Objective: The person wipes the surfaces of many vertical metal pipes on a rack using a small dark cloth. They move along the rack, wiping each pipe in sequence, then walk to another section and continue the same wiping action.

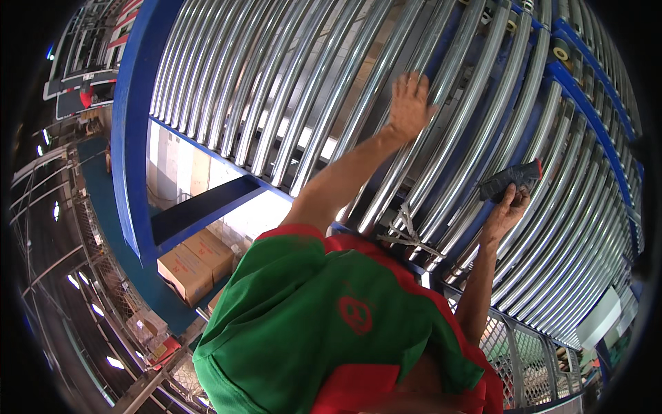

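Note:
My left hand (410,107) is stretched out over the metal rollers (331,83) of a conveyor, palm down, its fingers straight and nothing in them. It appears to rest on a roller. Lower and to the right, my right hand (507,214) is closed around a dark grey, rolled-up bundle (507,181) with a red edge. The bundle looks like soft fabric, perhaps work gloves; its exact kind cannot be made out. It is just above the rollers on the right side. A pale, knotted strip (408,231) hangs at the roller ends between my arms.
A thick blue frame (131,138) borders the rollers on the left. Cardboard boxes (196,265) stand below it. Blue beams (586,90) cross the rollers at the right, and wire mesh fencing (534,359) runs along the lower right.

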### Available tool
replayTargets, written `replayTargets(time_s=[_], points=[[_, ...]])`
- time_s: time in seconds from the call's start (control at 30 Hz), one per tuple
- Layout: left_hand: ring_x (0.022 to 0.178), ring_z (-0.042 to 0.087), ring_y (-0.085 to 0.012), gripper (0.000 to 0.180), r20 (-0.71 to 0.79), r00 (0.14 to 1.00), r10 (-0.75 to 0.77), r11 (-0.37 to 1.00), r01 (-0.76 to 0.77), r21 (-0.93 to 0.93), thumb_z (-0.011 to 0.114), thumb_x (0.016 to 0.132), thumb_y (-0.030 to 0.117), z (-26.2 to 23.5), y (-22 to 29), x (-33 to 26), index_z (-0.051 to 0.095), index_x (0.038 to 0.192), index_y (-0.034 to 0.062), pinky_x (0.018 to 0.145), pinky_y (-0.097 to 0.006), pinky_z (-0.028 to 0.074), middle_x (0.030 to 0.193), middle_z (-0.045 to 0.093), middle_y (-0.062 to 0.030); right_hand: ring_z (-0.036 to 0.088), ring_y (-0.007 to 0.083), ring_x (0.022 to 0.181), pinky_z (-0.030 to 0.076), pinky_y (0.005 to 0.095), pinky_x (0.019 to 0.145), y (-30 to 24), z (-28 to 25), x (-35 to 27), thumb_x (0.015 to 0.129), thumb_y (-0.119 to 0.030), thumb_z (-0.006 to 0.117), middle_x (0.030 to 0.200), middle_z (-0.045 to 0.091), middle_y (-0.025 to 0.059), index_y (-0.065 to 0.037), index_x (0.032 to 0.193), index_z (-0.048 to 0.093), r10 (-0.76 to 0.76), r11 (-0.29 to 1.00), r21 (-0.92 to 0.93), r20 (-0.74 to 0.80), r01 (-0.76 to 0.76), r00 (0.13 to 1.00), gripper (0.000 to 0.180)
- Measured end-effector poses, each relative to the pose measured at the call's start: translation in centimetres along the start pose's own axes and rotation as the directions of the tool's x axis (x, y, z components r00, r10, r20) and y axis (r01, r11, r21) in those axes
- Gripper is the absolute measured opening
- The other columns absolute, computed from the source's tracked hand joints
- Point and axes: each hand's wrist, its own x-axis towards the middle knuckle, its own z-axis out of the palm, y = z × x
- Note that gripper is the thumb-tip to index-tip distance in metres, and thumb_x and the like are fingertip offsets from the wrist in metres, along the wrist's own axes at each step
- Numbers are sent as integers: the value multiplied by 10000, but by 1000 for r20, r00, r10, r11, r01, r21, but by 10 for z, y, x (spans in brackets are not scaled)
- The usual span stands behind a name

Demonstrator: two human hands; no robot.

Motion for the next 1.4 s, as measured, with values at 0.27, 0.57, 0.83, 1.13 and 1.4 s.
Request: replayTargets(time_s=[0.27, 0.57, 0.83, 1.13, 1.4], points=[[1530, 275, -459, 794, 252, 960, -121, 967, 57, 250, 509, 961, 62, 18, -29, 28, 160, 1666, 165, 1214, -458, 372, 1643, 222, -342, 573, 64, 778, 454, 217, 683, 3, 28, 14, 996, -217, 731, 889, 670, -7, -39, 1071, 717, 159, 958, -236, -38, -163, 987, 193], [1415, 461, -466, 949, 291, 931, -218, 953, 139, 269, 702, 938, 186, 19, -32, 49, 99, 1671, 208, 1122, -461, 476, 1563, 347, -342, 559, 75, 764, 478, 253, 709, -40, 20, 67, 989, -160, 740, 838, 642, -7, -30, 974, 661, -120, 991, -78, -99, 112, 988, 153], [1110, 662, -479, 932, 193, 961, -199, 975, 174, 138, 713, 955, 200, 31, -30, 85, 102, 1654, 123, 896, -526, 592, 1400, 504, -358, 391, 482, 1418, 351, 605, 1146, 36, 90, 23, 856, -241, 808, 1387, 540, 181, -91, 945, 641, -69, 597, -670, 506, 442, 860, 241], [1084, 664, -489, 918, 206, 959, -194, 968, 154, 197, 710, 949, 157, 30, -32, 81, 120, 1651, 103, 865, -519, 599, 1337, 554, -333, 274, 558, 1477, 342, 638, 1157, 81, 137, 162, 950, -124, 604, 1566, 410, 230, 18, 1115, 609, -268, 525, -598, 559, 606, 784, 218], [1118, 633, -511, 993, 122, 991, -52, 971, 22, 236, 739, 913, 147, 35, -41, 78, 89, 1661, 88, 959, -529, 539, 1284, 582, -354, 349, 480, 1462, 366, 590, 1170, 114, 255, 442, 1001, -141, 470, 1522, 484, 206, 56, 1311, 570, -419, 217, -646, 615, 732, 668, 381]])
